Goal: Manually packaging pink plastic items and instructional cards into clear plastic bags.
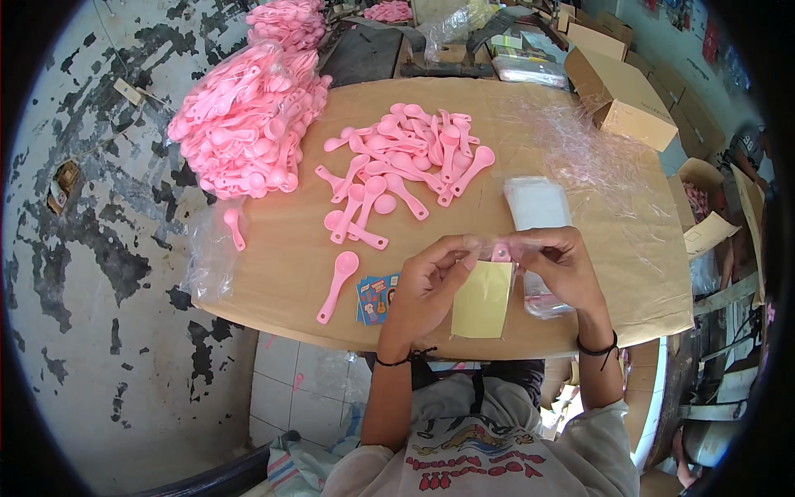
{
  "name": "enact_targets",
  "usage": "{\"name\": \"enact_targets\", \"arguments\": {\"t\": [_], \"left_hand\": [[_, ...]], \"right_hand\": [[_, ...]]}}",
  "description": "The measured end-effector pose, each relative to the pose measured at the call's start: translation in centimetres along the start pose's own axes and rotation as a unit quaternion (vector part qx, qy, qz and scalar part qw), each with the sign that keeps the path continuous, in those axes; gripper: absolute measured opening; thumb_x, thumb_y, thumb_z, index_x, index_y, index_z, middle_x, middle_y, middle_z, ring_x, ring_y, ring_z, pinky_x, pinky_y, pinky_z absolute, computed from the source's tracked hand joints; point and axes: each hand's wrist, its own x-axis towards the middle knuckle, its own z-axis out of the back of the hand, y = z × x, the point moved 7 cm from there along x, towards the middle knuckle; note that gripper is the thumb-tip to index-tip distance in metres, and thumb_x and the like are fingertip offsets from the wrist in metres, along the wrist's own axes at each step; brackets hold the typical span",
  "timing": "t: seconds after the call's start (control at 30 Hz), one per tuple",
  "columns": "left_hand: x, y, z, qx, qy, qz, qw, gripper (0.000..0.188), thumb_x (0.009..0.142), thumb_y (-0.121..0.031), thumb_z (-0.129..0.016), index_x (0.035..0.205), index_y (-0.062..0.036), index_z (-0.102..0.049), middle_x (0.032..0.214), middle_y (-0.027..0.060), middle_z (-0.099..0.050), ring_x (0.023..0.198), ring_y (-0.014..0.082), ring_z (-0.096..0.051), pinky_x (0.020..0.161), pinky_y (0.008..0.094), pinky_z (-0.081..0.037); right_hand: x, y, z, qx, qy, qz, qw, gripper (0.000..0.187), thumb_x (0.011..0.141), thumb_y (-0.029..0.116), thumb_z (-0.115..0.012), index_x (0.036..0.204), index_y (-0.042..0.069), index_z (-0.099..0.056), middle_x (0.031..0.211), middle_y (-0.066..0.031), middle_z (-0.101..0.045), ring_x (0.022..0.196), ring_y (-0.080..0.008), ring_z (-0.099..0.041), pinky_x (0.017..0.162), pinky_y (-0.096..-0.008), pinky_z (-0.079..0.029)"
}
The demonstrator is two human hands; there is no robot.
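Both of my hands are closed on the top edge of a small clear plastic bag (487,251), one at each side. My left hand (421,288) pinches its left corner, and my right hand (561,267) grips the right. Inside the bag hangs a pale yellow card (482,300). Behind the card, the end of a pink spoon handle (501,252) shows at the top; the rest of it is hidden. Beside my left hand lie several blue printed cards (377,299) and a single pink measuring spoon (339,286). A stack of clear bags (537,201) lies beyond my right hand.
Loose pink spoons (406,149) are heaped mid-table, on brown paper (273,273). A big bag of pink spoons (248,124) stands far left. Crumpled plastic film (580,141) and an open cardboard box (621,95) are at far right. Another person (745,153) is at the right edge.
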Motion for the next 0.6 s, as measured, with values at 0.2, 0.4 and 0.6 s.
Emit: {"name": "enact_targets", "arguments": {"t": [0.2, 0.4, 0.6], "left_hand": [[-0.4, -1.8, -0.4, 0.022, 0.048, -0.062, 0.997, 0.021, 0.099, -0.006, -0.048, 0.116, 0.0021, -0.058, 0.096, 0.0064, -0.067, 0.085, 0.0071, -0.06, 0.073, 0.0222, -0.047], [-0.2, -1.5, -0.5, 0.066, 0.052, -0.106, 0.991, 0.025, 0.094, 0.007, -0.042, 0.11, 0.0008, -0.06, 0.094, 0.0103, -0.067, 0.084, 0.0109, -0.063, 0.074, 0.0232, -0.047], [-0.4, -3.1, -0.8, 0.102, 0.054, -0.142, 0.983, 0.031, 0.089, 0.012, -0.038, 0.105, 0.0014, -0.061, 0.096, 0.0115, -0.068, 0.084, 0.0158, -0.066, 0.077, 0.0254, -0.048]], "right_hand": [[-0.8, 2.9, 0.0, -0.138, 0.046, 0.231, 0.962, 0.037, 0.071, -0.011, -0.056, 0.099, 0.003, -0.074, 0.085, -0.0091, -0.071, 0.076, -0.0175, -0.064, 0.07, -0.0277, -0.05], [-1.5, 4.4, -0.3, -0.209, 0.092, 0.304, 0.925, 0.044, 0.058, -0.005, -0.057, 0.095, 0.007, -0.076, 0.079, -0.0075, -0.07, 0.076, -0.0237, -0.062, 0.073, -0.034, -0.051], [-1.6, 5.0, -0.6, -0.23, 0.115, 0.302, 0.918, 0.042, 0.057, -0.005, -0.057, 0.093, 0.008, -0.076, 0.08, -0.0054, -0.071, 0.076, -0.0238, -0.061, 0.077, -0.0352, -0.05]]}}
